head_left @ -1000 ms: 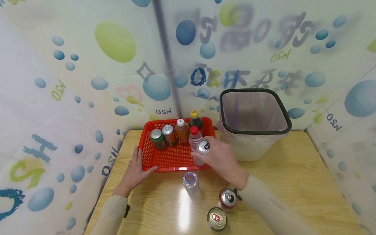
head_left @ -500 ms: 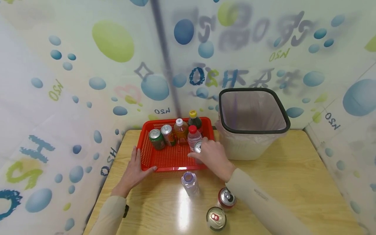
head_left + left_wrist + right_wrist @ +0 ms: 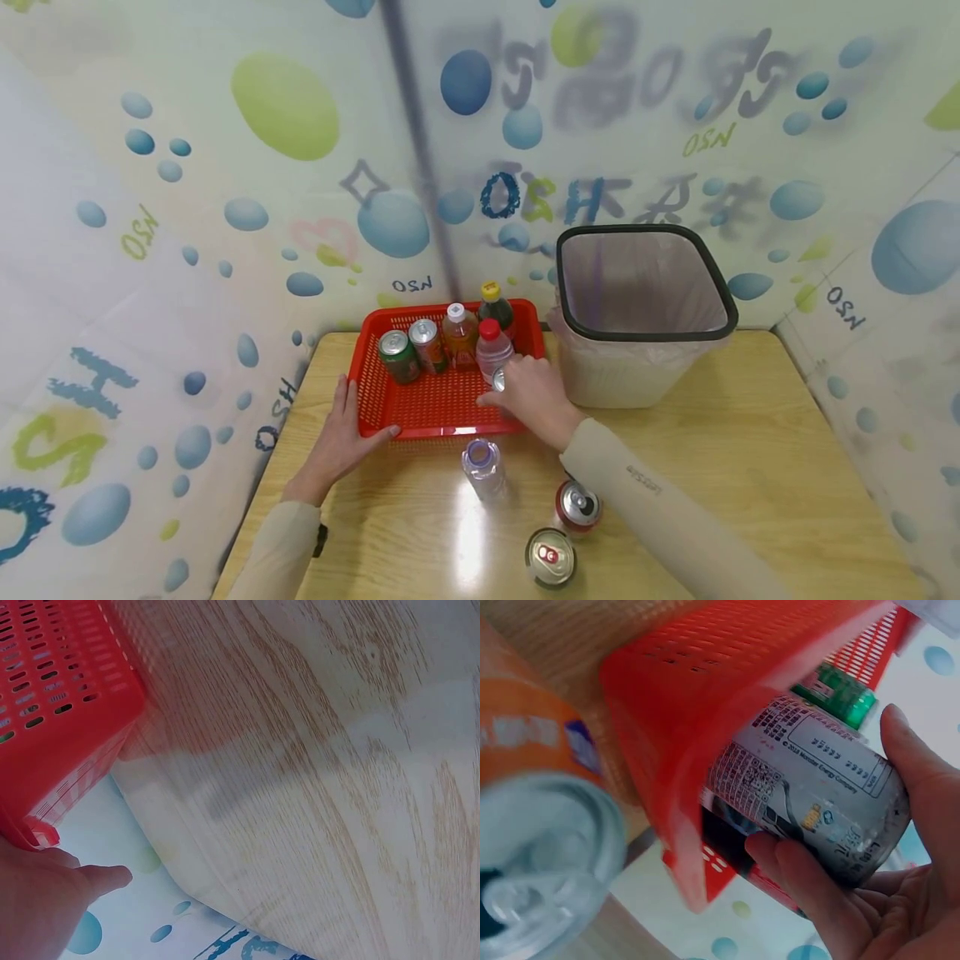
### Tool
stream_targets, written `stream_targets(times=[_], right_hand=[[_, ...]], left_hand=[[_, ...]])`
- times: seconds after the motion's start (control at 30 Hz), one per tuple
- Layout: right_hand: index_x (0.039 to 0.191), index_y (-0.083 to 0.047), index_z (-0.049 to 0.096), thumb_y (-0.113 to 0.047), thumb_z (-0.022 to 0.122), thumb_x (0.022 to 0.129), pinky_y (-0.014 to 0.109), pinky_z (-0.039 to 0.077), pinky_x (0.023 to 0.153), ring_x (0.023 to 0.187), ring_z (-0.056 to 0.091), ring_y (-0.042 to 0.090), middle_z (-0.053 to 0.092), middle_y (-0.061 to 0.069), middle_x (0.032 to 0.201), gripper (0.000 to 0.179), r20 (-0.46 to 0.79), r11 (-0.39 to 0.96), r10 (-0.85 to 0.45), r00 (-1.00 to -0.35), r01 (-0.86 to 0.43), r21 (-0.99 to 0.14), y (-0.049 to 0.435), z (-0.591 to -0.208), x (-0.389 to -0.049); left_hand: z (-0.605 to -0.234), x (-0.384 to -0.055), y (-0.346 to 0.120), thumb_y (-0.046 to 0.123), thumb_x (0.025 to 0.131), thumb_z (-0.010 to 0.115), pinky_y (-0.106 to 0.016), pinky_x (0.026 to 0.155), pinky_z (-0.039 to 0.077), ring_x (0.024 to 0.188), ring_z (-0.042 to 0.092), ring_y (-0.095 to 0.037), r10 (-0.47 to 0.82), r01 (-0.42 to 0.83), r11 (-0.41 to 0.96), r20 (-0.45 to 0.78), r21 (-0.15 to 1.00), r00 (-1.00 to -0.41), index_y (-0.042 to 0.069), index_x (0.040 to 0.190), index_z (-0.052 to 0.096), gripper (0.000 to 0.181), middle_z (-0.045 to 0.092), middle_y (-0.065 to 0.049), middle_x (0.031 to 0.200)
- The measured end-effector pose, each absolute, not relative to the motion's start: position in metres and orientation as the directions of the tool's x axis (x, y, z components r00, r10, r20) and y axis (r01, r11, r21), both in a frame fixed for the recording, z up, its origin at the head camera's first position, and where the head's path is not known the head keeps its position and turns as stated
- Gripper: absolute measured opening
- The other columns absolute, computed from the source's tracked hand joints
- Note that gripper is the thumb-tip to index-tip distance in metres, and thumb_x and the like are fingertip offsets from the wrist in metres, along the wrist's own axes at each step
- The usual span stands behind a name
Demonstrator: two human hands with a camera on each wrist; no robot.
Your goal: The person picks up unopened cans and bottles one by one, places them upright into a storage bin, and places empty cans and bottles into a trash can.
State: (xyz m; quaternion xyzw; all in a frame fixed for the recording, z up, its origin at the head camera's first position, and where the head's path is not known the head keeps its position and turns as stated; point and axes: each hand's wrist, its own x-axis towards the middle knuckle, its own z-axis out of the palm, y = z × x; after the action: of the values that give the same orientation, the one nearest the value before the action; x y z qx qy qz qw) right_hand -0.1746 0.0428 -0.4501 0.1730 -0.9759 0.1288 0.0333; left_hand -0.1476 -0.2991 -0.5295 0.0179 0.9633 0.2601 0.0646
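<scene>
My right hand point(image 3: 536, 402) grips a silver-grey drink can point(image 3: 810, 780), lowered into the front right of the red basket point(image 3: 442, 432). In the head view that hand covers most of the can. My left hand point(image 3: 341, 442) rests at the basket's front left corner, fingers straight along the side and thumb against the front rim. Inside the basket stand a green can point(image 3: 399, 357), an orange-red can point(image 3: 428, 346), a white-capped bottle of amber drink point(image 3: 460, 336), a red-capped clear bottle point(image 3: 492, 348) and a yellow-capped dark bottle point(image 3: 496, 310).
A capless clear bottle point(image 3: 483, 471) stands on the wooden table point(image 3: 720, 467) before the basket. Near the front are a red can point(image 3: 578, 506) and a gold-topped can point(image 3: 551, 558). A lined bin point(image 3: 615, 379) stands right of the basket. Patterned cloth point(image 3: 300, 183) hangs behind.
My right hand has moved left and down with the silver-grey can, into the basket's front right, and now hides more of it. The left hand stays at its corner.
</scene>
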Motion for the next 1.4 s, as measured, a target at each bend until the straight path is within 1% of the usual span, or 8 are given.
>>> stream_targets(times=[0.33, 0.6, 0.73, 0.87, 1.0, 1.13, 1.37, 1.4], right_hand=[[0.061, -0.016, 0.060, -0.064, 0.081, 0.080, 0.025, 0.043, 0.050, 0.052, 0.050, 0.014, 0.050, -0.003, 0.053, 0.056, 0.037, 0.913, -0.331, -0.943, -0.330, -0.239, 0.046, -0.464, -0.182], [0.090, -0.007, 0.067, -0.060, 0.082, 0.082, 0.028, 0.046, 0.057, 0.062, 0.056, 0.017, 0.059, 0.001, 0.070, 0.056, -0.099, 0.889, -0.288, -0.953, -0.227, -0.398, 0.054, -0.461, -0.186], [0.102, -0.002, 0.064, -0.060, 0.080, 0.083, 0.029, 0.050, 0.060, 0.067, 0.058, 0.019, 0.059, 0.004, 0.078, 0.063, -0.116, 0.871, -0.283, -0.952, -0.204, -0.447, 0.061, -0.458, -0.184], [0.104, -0.004, 0.066, -0.058, 0.078, 0.086, 0.029, 0.051, 0.060, 0.069, 0.059, 0.020, 0.061, 0.002, 0.079, 0.059, -0.115, 0.841, -0.306, -0.945, -0.212, -0.498, 0.069, -0.449, -0.178], [0.125, -0.003, 0.067, -0.059, 0.074, 0.089, 0.035, 0.057, 0.072, 0.081, 0.063, 0.022, 0.069, 0.004, 0.091, 0.067, -0.120, 0.815, -0.316, -0.941, -0.205, -0.541, 0.080, -0.433, -0.168], [0.141, -0.001, 0.060, -0.059, 0.070, 0.092, 0.045, 0.058, 0.091, 0.102, 0.068, 0.028, 0.073, 0.012, 0.115, 0.076, -0.079, 0.805, -0.336, -0.938, -0.243, -0.541, 0.095, -0.419, -0.156], [0.145, -0.004, 0.058, -0.052, 0.069, 0.096, 0.049, 0.057, 0.091, 0.103, 0.068, 0.032, 0.072, 0.013, 0.115, 0.069, 0.042, 0.746, -0.388, -0.921, -0.340, -0.573, 0.122, -0.418, -0.136], [0.145, -0.005, 0.058, -0.051, 0.069, 0.096, 0.049, 0.056, 0.095, 0.107, 0.066, 0.030, 0.070, 0.012, 0.123, 0.068, 0.065, 0.737, -0.394, -0.917, -0.357, -0.574, 0.127, -0.420, -0.133]], left_hand=[[-0.528, -0.148, -0.297, 0.061, 0.088, 0.072, -0.069, 0.113, 0.028, 0.152, 0.012, -0.055, 0.069, 0.001, 0.862, -0.115, 0.507, -0.991, 0.006, 0.165, -0.007, 0.123, -0.015, -0.018, 0.172], [-0.528, -0.147, -0.296, 0.061, 0.089, 0.071, -0.069, 0.114, 0.027, 0.152, 0.010, -0.055, 0.071, -0.001, 0.860, -0.123, 0.511, -0.990, 0.005, 0.165, -0.007, 0.123, -0.014, -0.019, 0.171], [-0.528, -0.147, -0.297, 0.063, 0.088, 0.071, -0.069, 0.113, 0.028, 0.152, 0.011, -0.055, 0.072, -0.001, 0.861, -0.124, 0.509, -0.990, 0.004, 0.165, -0.006, 0.124, -0.015, -0.019, 0.172], [-0.528, -0.148, -0.297, 0.064, 0.088, 0.070, -0.069, 0.112, 0.029, 0.151, 0.012, -0.056, 0.071, -0.001, 0.864, -0.124, 0.504, -0.990, 0.004, 0.165, -0.006, 0.124, -0.015, -0.019, 0.171], [-0.527, -0.148, -0.298, 0.062, 0.089, 0.071, -0.070, 0.112, 0.029, 0.151, 0.013, -0.056, 0.070, -0.003, 0.864, -0.126, 0.504, -0.989, 0.003, 0.165, -0.006, 0.123, -0.016, -0.018, 0.171], [-0.527, -0.147, -0.298, 0.060, 0.089, 0.072, -0.070, 0.112, 0.029, 0.151, 0.012, -0.056, 0.067, -0.007, 0.860, -0.127, 0.510, -0.990, 0.004, 0.165, -0.006, 0.122, -0.016, -0.017, 0.172], [-0.527, -0.147, -0.298, 0.059, 0.089, 0.072, -0.070, 0.112, 0.030, 0.151, 0.013, -0.056, 0.072, -0.002, 0.859, -0.125, 0.512, -0.990, 0.003, 0.165, -0.005, 0.122, -0.015, -0.018, 0.172], [-0.526, -0.147, -0.297, 0.059, 0.089, 0.072, -0.070, 0.112, 0.030, 0.151, 0.013, -0.056, 0.072, -0.002, 0.859, -0.124, 0.512, -0.990, 0.002, 0.165, -0.005, 0.121, -0.015, -0.018, 0.172]])
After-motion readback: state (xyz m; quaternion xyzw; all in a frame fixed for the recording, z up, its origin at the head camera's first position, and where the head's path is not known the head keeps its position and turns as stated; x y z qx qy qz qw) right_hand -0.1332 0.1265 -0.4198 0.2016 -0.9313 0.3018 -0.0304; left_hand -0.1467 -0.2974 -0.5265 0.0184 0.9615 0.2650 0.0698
